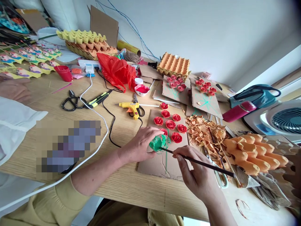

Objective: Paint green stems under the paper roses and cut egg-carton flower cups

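Note:
My left hand is wrapped round a small clear cup of green paint, tilted toward me. Between the fingers of my right hand is a dark-handled paintbrush, its tip inside the cup. Both hands are over a cardboard sheet with a painted green line down it. Several red paper roses lie on that sheet, just beyond the cup; my left hand and the cup partly hide one of them.
A yellow glue gun, scissors and a white cable lie to the left. Orange egg-carton scraps and cut egg cartons are at right. Behind are a bowl of red paint and a pink bottle. Another person's hand rests at far left.

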### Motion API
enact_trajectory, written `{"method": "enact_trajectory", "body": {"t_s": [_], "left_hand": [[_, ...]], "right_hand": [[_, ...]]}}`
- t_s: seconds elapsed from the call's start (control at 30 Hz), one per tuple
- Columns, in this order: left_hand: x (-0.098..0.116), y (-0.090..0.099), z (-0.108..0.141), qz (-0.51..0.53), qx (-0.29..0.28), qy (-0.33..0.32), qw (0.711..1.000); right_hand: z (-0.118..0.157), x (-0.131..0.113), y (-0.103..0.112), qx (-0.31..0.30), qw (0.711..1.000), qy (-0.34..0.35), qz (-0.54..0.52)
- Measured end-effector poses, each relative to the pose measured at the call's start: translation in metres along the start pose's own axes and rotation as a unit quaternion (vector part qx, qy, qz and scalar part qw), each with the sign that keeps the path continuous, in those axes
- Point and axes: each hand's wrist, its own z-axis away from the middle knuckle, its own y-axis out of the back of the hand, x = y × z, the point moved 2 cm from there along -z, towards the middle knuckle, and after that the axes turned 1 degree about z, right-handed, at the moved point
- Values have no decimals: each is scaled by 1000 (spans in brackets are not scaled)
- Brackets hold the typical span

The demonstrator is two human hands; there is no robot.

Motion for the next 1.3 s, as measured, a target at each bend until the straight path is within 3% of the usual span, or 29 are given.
{"method": "enact_trajectory", "body": {"t_s": [0.17,0.37,0.53,0.77,0.97,1.13,1.3], "left_hand": [[0,-1,0,-1,4,-1,1000],[-2,3,-1,-2,11,15,1000],[-8,4,-1,-6,60,39,997],[-14,6,-3,-1,103,71,992],[-18,8,-4,8,118,81,990],[-20,13,-3,8,150,95,984],[-20,16,-3,18,173,107,979]], "right_hand": [[3,0,2,17,1000,-2,-5],[10,3,14,90,994,-29,-49],[17,13,25,194,977,-68,-56],[23,21,22,201,975,-85,-52],[-25,45,15,224,973,-63,-1],[-72,73,-6,173,983,-30,56],[-86,83,-25,115,989,-38,87]]}}
